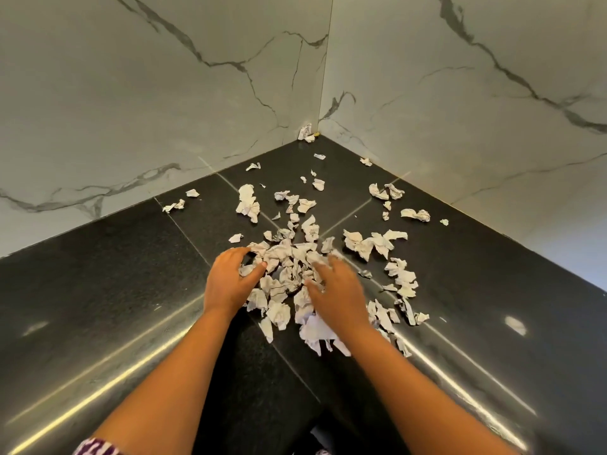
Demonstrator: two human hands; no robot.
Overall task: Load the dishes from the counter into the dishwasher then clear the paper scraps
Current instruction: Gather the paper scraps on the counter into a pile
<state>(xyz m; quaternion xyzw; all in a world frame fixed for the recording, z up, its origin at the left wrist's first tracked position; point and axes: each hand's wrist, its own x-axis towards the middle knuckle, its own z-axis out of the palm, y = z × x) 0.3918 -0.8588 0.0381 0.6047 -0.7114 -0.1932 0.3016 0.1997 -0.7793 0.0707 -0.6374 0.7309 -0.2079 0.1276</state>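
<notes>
Almost all the paper scraps [289, 267] lie in one loose heap on the black stone counter [98, 290], near the middle of the view, where two counter slabs meet. Both hands are on this heap.

The left hand [230, 280] is at the left edge of the heap. Its fingers [238, 252] are bent and close together, cupped against the scraps, and its thumb [259, 267] is stretched out to the right and touches the paper. I cannot tell if it really grips any piece.

The right hand [338, 290] lies palm down on the right part of the heap. It is blurred, but its fingers [331, 261] look lightly spread and rather straight, resting on top of the scraps and not pinching them.

More scraps are scattered farther away. Some are to the right of the heap [402, 280], some are far along the right wall [386, 191], a few are on the far left [174, 205], and a small bunch [306, 133] sits in the far corner where the white marble walls [164, 93] join.

At the near left edge a bit of patterned purple and white sleeve [95, 449] shows.
</notes>
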